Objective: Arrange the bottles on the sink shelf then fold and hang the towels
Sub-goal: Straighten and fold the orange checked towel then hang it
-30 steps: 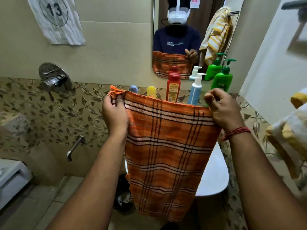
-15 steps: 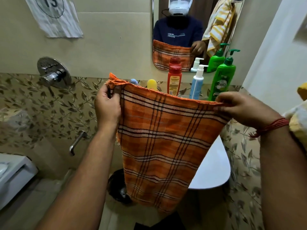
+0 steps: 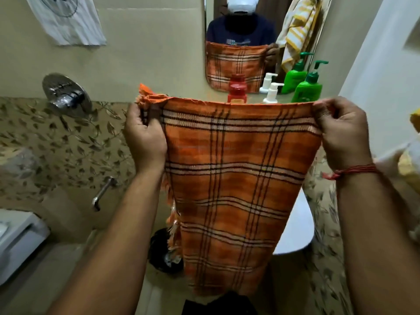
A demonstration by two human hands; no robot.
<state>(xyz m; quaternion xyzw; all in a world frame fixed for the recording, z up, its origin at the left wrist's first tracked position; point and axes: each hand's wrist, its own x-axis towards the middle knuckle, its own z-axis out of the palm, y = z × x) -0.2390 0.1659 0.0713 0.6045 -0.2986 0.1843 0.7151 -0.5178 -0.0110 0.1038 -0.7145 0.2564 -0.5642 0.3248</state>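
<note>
An orange plaid towel [image 3: 236,185] hangs stretched flat in front of me, its top edge held level. My left hand [image 3: 145,137] pinches its bunched top left corner. My right hand [image 3: 341,130] grips the top right corner. Behind the top edge, on the sink shelf, stand a red-capped bottle [image 3: 237,90], a white pump bottle [image 3: 272,93] and a green pump bottle [image 3: 310,86]. The towel hides their lower parts and most of the white sink [image 3: 295,226].
A mirror [image 3: 245,30] above the shelf reflects a yellow striped towel [image 3: 297,26] hanging behind me. A chrome shower valve [image 3: 66,94] and spout [image 3: 102,193] are on the left wall. A yellow and white cloth [image 3: 409,164] shows at the right edge. A dark bin [image 3: 163,251] sits on the floor.
Both hands have spread wider and lifted, pulling the towel's top edge taut and higher, so it covers more of the bottles. The view has tilted slightly downward.
</note>
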